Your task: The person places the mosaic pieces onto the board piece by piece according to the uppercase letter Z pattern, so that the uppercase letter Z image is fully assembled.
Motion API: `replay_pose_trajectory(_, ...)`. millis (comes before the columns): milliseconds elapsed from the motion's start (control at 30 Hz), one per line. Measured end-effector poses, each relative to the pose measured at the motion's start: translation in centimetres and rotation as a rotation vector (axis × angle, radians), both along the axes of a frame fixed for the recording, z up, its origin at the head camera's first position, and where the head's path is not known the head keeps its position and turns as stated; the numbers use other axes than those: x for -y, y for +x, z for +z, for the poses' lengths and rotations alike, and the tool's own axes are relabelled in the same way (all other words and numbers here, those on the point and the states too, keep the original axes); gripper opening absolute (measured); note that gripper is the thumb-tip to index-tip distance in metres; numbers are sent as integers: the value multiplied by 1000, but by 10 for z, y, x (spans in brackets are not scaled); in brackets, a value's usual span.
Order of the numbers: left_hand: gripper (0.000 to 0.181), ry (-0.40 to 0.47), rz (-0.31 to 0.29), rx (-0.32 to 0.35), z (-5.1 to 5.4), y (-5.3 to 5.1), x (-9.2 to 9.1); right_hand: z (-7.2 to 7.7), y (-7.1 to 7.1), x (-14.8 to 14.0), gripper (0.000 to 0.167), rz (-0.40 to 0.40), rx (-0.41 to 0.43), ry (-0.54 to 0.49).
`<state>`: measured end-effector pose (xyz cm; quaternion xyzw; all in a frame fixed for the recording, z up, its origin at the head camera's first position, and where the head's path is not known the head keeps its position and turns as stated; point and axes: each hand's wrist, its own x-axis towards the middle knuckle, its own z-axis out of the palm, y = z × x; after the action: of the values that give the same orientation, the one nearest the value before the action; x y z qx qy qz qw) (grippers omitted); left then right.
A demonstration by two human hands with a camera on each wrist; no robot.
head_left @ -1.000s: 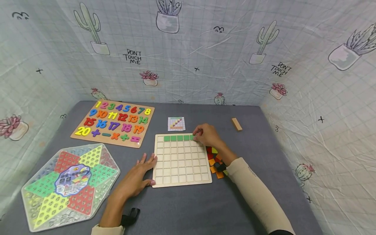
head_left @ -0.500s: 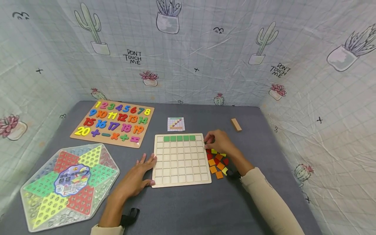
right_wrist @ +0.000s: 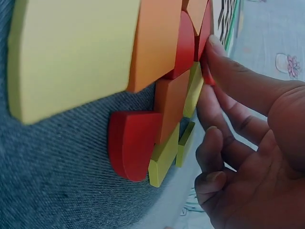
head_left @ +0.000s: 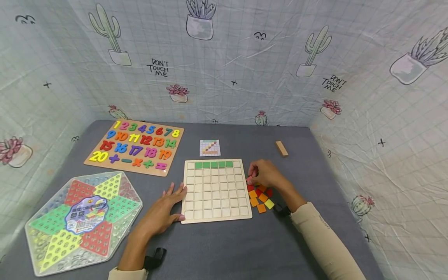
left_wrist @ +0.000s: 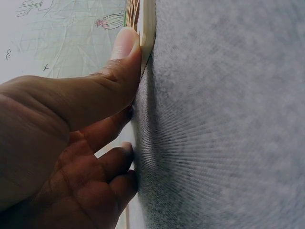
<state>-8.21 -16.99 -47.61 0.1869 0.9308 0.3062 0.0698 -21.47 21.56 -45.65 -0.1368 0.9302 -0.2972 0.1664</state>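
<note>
Green tiles (head_left: 214,165): 5 | board (head_left: 216,194): 1 | right fingers (right_wrist: 210,109): 1 red tile (right_wrist: 208,78)

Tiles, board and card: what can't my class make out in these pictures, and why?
Tiles: head view, some hidden behind the right hand.
Red tile at its fingers: right wrist view, partly hidden by that hand.
Nearest yellow tile: right wrist view, cut off by the top edge.
Board: left wrist view, cut off by the top edge, partly behind the left hand.
Card: head view, squares too small to count.
</note>
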Motion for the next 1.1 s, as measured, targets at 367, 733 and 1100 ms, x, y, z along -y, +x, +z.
replay_pose_trajectory(367, 89, 5, 5, 9, 0, -1, 0, 7, -3, 5, 11, -29, -98, -68)
replay_pose_trajectory(733, 88, 8, 6, 10, 1, 0, -1, 6, -8, 34, 12, -43, -109, -102)
replay_pose_trajectory(1100, 88, 4, 2, 20, 2, 0, 0, 2, -15, 62, 13, -99, -104, -62)
